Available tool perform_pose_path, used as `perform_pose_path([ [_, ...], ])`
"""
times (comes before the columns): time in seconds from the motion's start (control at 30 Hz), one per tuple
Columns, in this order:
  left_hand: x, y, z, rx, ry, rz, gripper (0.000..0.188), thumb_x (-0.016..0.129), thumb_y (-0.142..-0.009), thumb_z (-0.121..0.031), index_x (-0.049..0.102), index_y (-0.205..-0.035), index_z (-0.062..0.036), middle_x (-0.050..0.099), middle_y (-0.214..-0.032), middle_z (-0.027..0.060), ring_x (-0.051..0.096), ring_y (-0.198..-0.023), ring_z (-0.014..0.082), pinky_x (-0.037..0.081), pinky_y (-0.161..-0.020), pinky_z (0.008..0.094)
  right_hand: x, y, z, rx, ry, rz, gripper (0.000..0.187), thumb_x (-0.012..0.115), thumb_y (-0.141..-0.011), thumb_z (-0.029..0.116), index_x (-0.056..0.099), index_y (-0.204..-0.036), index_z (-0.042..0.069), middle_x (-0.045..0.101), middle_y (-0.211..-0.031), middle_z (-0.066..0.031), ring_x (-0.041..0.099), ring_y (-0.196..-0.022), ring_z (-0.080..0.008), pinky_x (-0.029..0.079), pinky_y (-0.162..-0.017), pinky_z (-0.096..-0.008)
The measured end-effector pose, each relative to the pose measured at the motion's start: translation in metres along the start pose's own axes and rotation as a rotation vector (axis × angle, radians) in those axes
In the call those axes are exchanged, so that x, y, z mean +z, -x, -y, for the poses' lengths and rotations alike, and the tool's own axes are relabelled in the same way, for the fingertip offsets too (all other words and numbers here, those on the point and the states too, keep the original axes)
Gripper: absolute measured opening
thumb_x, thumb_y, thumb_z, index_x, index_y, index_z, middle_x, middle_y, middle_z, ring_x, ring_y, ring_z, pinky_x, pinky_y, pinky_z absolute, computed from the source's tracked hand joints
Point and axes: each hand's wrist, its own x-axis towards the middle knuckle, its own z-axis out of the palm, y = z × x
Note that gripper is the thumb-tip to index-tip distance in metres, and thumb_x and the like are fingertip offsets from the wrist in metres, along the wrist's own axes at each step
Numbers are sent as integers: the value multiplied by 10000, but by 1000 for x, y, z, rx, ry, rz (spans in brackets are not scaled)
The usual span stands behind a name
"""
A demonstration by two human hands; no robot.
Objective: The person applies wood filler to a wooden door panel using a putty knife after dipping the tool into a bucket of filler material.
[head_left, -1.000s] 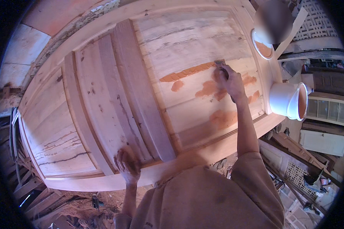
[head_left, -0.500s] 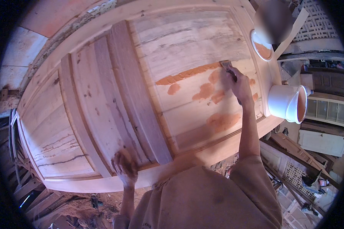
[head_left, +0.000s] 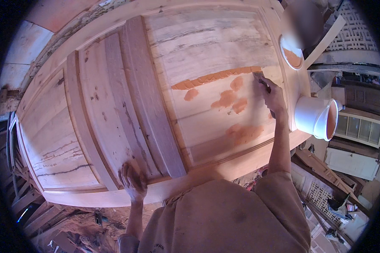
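A large panelled wooden door (head_left: 211, 48) lies flat in front of me. My right hand (head_left: 273, 97) grips a putty knife (head_left: 258, 76) whose blade is at the right end of a long strip of orange-brown filler (head_left: 215, 76). The strip runs across the right panel along a board line. Below it, several smeared filler patches (head_left: 226, 98) mark the wood. My left hand (head_left: 133, 181) lies on the near edge of the door, fingers apart and holding nothing, beside the raised crosspiece (head_left: 158, 101).
A white bucket (head_left: 310, 114) lies on its side on the door's right end, orange-brown inside its mouth. Behind it sits a round white lid (head_left: 297, 63) with filler on it. Lattice panels (head_left: 354, 29) and stacked doors (head_left: 352, 162) stand to the right. Wood scraps (head_left: 38, 217) lie lower left.
My right hand has moved the putty knife to the right, and the filler strip now reaches farther right. My left hand stays on the near edge. The view has shifted slightly.
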Motion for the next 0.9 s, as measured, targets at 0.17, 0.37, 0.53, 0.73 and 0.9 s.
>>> perform_pose_path([
  [0.17, 1, 0, 2, 19, -1, 11, 492, 628, -966, -246, 492, -1344, 37, 523, -1405, 267, 481, -1345, 423, 312, -1153, 610, 7, -15, -26, -43, -82, -56, 360, 609, -978, 117, 642, -1335, 86, 739, -859, -160, 691, -619, -229, 563, -611, -363],
  [0.37, 3, 5, 2, -15, -6, 5, 481, 621, -964, -250, 505, -1327, 43, 514, -1416, 272, 480, -1342, 430, 311, -1154, 610, -22, -5, 16, 159, -29, 126, 367, 610, -982, 109, 629, -1346, 73, 760, -1059, -162, 722, -788, -236, 575, -731, -377],
  [0.53, -2, -1, -3, -39, -12, 0, 491, 617, -960, -255, 502, -1338, 37, 514, -1417, 265, 485, -1333, 436, 318, -1145, 612, -24, -17, -15, -113, 89, 20, 379, 624, -965, 135, 635, -1342, 95, 757, -1051, -174, 746, -887, -268, 576, -819, -386],
  [0.73, 0, -2, 0, -28, -5, -10, 518, 627, -954, -267, 498, -1368, 17, 530, -1417, 230, 501, -1329, 407, 333, -1142, 591, -23, -5, 77, -409, 168, 389, 388, 611, -982, 161, 605, -1370, 134, 716, -1177, -163, 718, -1006, -316, 566, -867, -411],
  [0.9, -3, 0, -1, -70, -12, -22, 527, 653, -942, -256, 507, -1370, 15, 545, -1411, 214, 509, -1329, 389, 329, -1151, 587, 41, 0, 176, -783, 426, 596, 421, 612, -1001, 251, 570, -1421, 253, 724, -1150, -135, 697, -926, -336, 563, -837, -443],
])
